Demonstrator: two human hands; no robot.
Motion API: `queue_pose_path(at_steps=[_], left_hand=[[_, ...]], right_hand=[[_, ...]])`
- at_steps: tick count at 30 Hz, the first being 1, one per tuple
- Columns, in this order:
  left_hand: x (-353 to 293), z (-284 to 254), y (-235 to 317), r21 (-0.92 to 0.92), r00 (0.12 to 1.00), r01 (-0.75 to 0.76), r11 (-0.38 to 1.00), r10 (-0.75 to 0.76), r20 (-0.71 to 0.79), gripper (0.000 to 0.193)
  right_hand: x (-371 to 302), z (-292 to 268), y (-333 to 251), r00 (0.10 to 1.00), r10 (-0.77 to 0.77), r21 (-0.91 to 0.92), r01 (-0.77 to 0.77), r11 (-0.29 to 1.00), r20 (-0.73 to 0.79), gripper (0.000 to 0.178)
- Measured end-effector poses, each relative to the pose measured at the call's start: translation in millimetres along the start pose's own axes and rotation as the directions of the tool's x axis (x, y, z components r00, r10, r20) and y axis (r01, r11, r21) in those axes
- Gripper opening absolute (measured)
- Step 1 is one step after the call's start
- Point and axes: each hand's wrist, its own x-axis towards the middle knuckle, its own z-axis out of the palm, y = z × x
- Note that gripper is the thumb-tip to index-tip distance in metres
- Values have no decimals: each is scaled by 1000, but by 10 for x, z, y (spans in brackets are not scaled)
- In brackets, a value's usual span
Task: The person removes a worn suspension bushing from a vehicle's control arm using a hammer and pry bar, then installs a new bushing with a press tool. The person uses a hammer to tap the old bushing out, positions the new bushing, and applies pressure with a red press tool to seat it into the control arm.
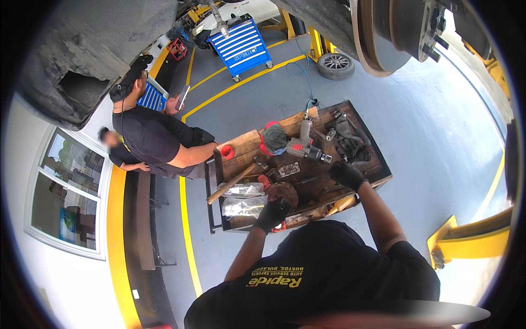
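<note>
Car repair garage — raised car (93, 49), blue tool cabinet (241, 46).

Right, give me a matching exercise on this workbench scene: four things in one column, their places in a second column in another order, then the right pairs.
Things:
1. impact wrench
2. hammer
3. rusty round part
4. spare gloves

Places:
A. under the left hand, at the near edge of the wooden bench
B. on the bench's right side, beyond the right hand
C. mid-bench, at the end of the blue air hose
D. on the left part of the bench, handle jutting past its left edge

Pairs: 1-C, 2-D, 3-A, 4-B
</note>
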Motion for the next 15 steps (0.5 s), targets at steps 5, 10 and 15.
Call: queue_pose_path(at_steps=[5,10,15], left_hand=[[512,-698,143,-138,997,31,990,-40,-60,26],[1210,-1903,672,-364,927,-234,902,94,-363,20],[1848,-3251,1796,-386,724,-603,698,276,-632,21]], right_hand=[[-173,-36,-108,763,642,227,-615,755,-68,51],[-378,65,-453,680,720,184,-697,693,-137,58],[-395,207,-588,683,687,128,-680,722,-249,52]])
